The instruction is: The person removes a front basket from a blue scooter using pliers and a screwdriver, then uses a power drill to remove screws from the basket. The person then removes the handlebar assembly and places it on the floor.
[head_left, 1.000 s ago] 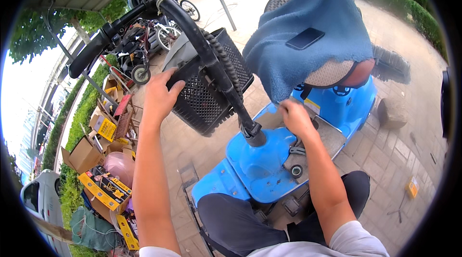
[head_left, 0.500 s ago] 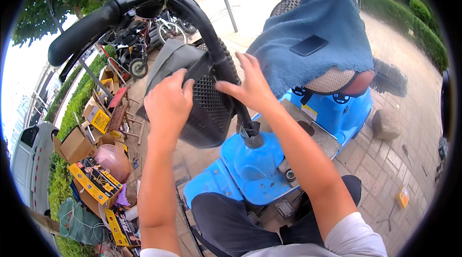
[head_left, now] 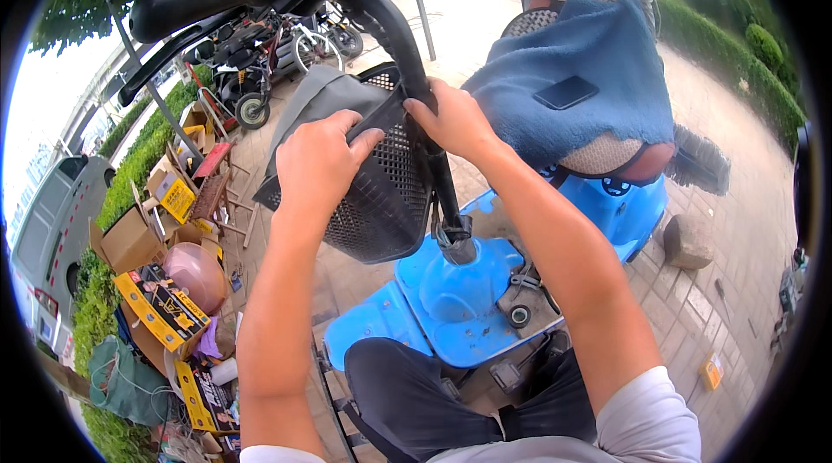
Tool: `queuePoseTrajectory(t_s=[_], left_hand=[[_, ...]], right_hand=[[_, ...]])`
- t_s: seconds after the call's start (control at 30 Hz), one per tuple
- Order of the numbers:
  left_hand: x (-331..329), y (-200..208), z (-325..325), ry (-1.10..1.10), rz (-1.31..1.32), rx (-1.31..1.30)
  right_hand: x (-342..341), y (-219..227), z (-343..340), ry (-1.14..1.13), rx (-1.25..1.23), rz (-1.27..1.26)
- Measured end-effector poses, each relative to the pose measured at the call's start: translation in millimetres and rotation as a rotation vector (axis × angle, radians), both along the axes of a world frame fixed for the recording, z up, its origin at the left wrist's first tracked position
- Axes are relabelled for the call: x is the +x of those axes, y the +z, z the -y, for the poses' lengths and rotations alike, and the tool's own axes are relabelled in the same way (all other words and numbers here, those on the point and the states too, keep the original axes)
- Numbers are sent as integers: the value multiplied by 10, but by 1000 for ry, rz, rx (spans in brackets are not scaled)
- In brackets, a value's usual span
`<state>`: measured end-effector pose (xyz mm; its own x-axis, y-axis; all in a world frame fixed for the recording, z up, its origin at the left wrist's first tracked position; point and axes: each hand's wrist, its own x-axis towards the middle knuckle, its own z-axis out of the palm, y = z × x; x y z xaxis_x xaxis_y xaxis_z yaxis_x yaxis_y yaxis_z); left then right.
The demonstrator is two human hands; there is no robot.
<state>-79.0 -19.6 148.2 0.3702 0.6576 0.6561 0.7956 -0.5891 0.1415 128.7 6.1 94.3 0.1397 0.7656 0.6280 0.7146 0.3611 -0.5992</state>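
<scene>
The right grip (head_left: 451, 123) has left the corner of the blue towel (head_left: 537, 129) for the black steering tube (head_left: 399, 49), thumb at the edge of the black mesh basket (head_left: 377, 212), so both grips now work at that basket, which sits between and below them. The left grip (head_left: 319, 164) is clamped on its rim, just beside a grey cover (head_left: 321, 101); whether the right has closed, I cannot tell.

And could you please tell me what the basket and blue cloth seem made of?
Basket: probably matte black plastic, judging by its moulded-looking grid of holes.
Blue cloth: soft, napped textile, perhaps terry or fleece, with fuzzy surface and folds.
</scene>
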Motion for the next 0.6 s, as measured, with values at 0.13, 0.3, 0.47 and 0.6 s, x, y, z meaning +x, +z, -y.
queuePoseTrajectory(t_s=[0.13, 0.3, 0.47, 0.6], left_hand=[[-58, -19, -129, -69, 49, -56], [-147, -105, -267, -187, 90, -46], [-272, -168, -576, -290, 173, -157], [-298, -160, -796, -312, 179, -279]], right_hand=[[-17, 51, 14, -40, -43, 23], [23, -51, -66, 21, -50, -82], [393, -243, -170, 476, -200, -567], [549, -364, 90, 224, -168, -444]])
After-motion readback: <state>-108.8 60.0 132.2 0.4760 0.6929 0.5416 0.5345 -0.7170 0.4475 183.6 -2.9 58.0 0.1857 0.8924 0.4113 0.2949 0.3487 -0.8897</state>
